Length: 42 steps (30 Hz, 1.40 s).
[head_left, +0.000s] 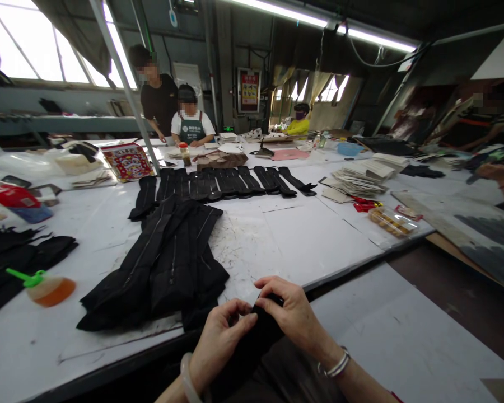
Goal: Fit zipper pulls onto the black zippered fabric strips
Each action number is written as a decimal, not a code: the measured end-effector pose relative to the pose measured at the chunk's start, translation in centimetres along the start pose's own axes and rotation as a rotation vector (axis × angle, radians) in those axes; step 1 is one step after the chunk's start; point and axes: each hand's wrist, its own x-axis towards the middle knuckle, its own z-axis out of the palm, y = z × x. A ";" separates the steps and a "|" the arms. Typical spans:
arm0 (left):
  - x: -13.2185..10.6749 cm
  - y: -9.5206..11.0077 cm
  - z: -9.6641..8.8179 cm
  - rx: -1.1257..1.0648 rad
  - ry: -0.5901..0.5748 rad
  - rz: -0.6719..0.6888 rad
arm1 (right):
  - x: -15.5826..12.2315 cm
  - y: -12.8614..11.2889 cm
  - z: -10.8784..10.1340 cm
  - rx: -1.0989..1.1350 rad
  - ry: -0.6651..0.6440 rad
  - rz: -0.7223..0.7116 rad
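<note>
Between my hands, at the table's near edge, is a piece of black fabric (262, 334). My left hand (224, 336) pinches it between thumb and forefinger. My right hand (292, 313) grips its upper edge close by, fingertips nearly meeting those of the left. The lower part of the fabric hangs toward my lap and blends into dark clothing. Just beyond lies a heap of black fabric pieces with zippers (172, 263). Behind that heap, a row of similar black zippered pieces (218, 183) is spread across the white table (285, 235).
A glue bottle with a green nozzle (50, 288) stands left, near more black fabric (21, 252). Stacked pale sheets (361, 176) and a clear food pack (390, 222) lie right. Co-workers are across the table; another person's hand (498, 172) shows at far right.
</note>
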 end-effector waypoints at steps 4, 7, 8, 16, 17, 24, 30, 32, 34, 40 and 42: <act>0.3 0.2 0.0 -0.017 -0.029 0.036 | -0.1 -0.2 0.3 0.012 0.002 -0.004; 0.4 0.5 0.1 -0.027 -0.036 0.045 | -0.1 -0.1 0.6 0.023 0.006 -0.018; 0.4 0.5 0.1 -0.034 -0.034 0.040 | -0.1 0.0 0.6 0.027 0.015 -0.022; 0.3 0.9 -0.2 -0.020 0.023 0.032 | -0.7 1.1 0.6 0.019 0.147 -0.176; 0.3 1.0 -0.3 -0.014 0.027 0.038 | -0.8 1.3 0.7 0.006 0.169 -0.199; 0.2 0.9 -0.4 -0.013 0.031 0.036 | -1.2 1.4 0.6 -0.192 0.316 -0.404; 0.3 1.1 -0.5 -0.030 -0.013 0.061 | -1.0 1.3 0.0 -0.329 0.237 -0.537; 0.3 1.2 -0.5 -0.024 -0.023 0.061 | -0.9 1.2 -0.3 -0.353 0.207 -0.534; 0.3 1.3 -0.5 -0.030 -0.024 0.060 | -0.9 1.1 -0.5 -0.387 0.177 -0.561; 0.1 1.7 -0.6 -0.021 -0.015 0.074 | -0.7 0.6 -0.8 -0.443 0.133 -0.664; 0.1 1.9 -0.6 -0.008 0.002 0.086 | -0.5 0.4 -0.8 -0.406 0.116 -0.631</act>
